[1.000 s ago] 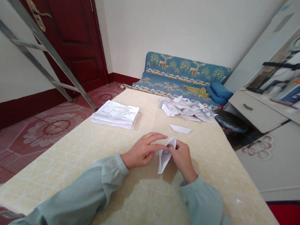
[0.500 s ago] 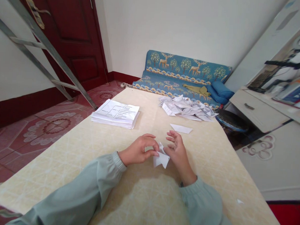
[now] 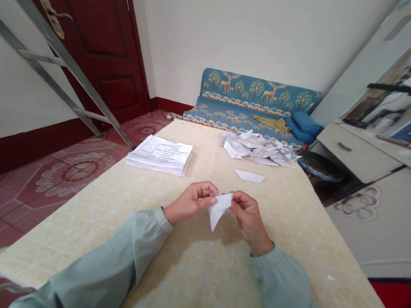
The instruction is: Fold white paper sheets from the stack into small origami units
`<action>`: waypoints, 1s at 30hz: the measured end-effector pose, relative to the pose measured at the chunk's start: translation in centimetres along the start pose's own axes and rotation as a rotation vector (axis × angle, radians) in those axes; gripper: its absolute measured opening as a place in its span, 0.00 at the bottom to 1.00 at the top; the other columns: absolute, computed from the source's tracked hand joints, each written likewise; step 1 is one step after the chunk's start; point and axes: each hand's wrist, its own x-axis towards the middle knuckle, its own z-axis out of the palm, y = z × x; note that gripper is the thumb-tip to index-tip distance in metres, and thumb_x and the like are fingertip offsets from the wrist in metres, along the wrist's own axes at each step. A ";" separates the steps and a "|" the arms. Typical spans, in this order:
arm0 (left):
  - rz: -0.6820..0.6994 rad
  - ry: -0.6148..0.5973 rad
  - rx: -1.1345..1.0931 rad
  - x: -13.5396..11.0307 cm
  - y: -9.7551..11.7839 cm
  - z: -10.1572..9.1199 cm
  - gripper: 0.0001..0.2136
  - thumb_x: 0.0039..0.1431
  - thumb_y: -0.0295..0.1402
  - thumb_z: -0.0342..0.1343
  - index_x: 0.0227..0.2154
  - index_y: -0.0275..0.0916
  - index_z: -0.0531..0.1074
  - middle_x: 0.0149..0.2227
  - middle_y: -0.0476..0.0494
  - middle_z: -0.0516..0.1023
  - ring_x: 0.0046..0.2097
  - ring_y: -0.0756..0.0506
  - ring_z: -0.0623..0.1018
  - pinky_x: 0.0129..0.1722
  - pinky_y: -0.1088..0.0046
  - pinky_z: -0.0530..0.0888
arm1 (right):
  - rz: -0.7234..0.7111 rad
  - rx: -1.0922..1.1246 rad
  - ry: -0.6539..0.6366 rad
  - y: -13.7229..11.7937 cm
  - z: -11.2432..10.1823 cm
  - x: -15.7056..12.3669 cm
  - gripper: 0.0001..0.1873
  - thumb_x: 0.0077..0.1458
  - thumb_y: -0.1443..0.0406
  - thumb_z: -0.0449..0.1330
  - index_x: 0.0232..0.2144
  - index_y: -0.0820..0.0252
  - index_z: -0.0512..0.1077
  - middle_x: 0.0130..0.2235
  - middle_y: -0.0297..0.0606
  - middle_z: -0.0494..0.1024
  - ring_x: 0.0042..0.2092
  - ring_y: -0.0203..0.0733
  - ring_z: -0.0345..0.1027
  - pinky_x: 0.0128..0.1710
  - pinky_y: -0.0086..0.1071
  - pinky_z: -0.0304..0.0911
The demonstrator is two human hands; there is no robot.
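Note:
Between my hands is a small piece of folded white paper (image 3: 219,208), held above the table with one pointed end hanging down. My left hand (image 3: 193,201) pinches its left edge between thumb and fingers. On the other side my right hand (image 3: 248,215) grips the upper right corner, its fingers partly behind the paper. Just beyond the hands a single flat folded paper strip (image 3: 249,176) with slanted ends lies on the table.
A stack of printed sheets (image 3: 159,156) lies at the left on the patterned table (image 3: 200,272). A heap of folded papers (image 3: 260,148) is at the far right. One tiny white scrap (image 3: 331,278) sits near the right edge. Beyond are a blue sofa (image 3: 241,105) and a metal ladder (image 3: 69,66).
My right hand's fingers have closed on the paper's right corner; they were spread before. The folded paper has turned, and its shape now shows one long point downward.

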 end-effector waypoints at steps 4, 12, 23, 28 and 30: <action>0.115 0.015 0.115 -0.2 0.7 0.6 0.22 0.45 0.39 0.65 0.40 0.36 0.65 0.34 0.45 0.71 0.36 0.48 0.71 0.38 0.74 0.69 | -0.013 0.044 0.013 0.3 0.0 0.1 0.06 0.47 0.62 0.64 0.28 0.57 0.75 0.27 0.33 0.76 0.30 0.38 0.67 0.32 0.31 0.63; 0.410 0.183 0.465 -0.5 1.8 1.7 0.07 0.50 0.31 0.60 0.32 0.36 0.70 0.42 0.40 0.69 0.45 0.44 0.71 0.48 0.67 0.67 | -0.016 0.103 -0.014 0.1 0.2 0.0 0.03 0.49 0.64 0.64 0.30 0.56 0.76 0.30 0.33 0.77 0.32 0.37 0.68 0.35 0.29 0.62; 0.418 0.268 0.489 -0.8 2.0 2.1 0.05 0.50 0.22 0.55 0.30 0.36 0.71 0.41 0.41 0.72 0.43 0.46 0.73 0.45 0.68 0.69 | 0.000 0.114 0.040 0.4 0.4 -0.1 0.06 0.49 0.62 0.64 0.26 0.58 0.72 0.25 0.30 0.71 0.27 0.33 0.61 0.29 0.27 0.57; 0.397 0.317 0.462 -0.7 1.7 2.2 0.04 0.51 0.22 0.55 0.28 0.36 0.71 0.40 0.41 0.72 0.43 0.46 0.73 0.45 0.68 0.69 | 0.000 0.069 0.061 0.1 0.5 -0.2 0.08 0.49 0.63 0.63 0.24 0.60 0.69 0.23 0.28 0.68 0.27 0.32 0.59 0.29 0.27 0.55; 0.404 0.334 0.469 -0.8 1.7 2.3 0.04 0.50 0.21 0.55 0.28 0.36 0.71 0.40 0.41 0.72 0.43 0.46 0.73 0.45 0.68 0.69 | -0.007 0.014 0.072 0.1 0.5 -0.2 0.08 0.49 0.63 0.63 0.23 0.60 0.68 0.23 0.28 0.66 0.27 0.33 0.58 0.29 0.27 0.54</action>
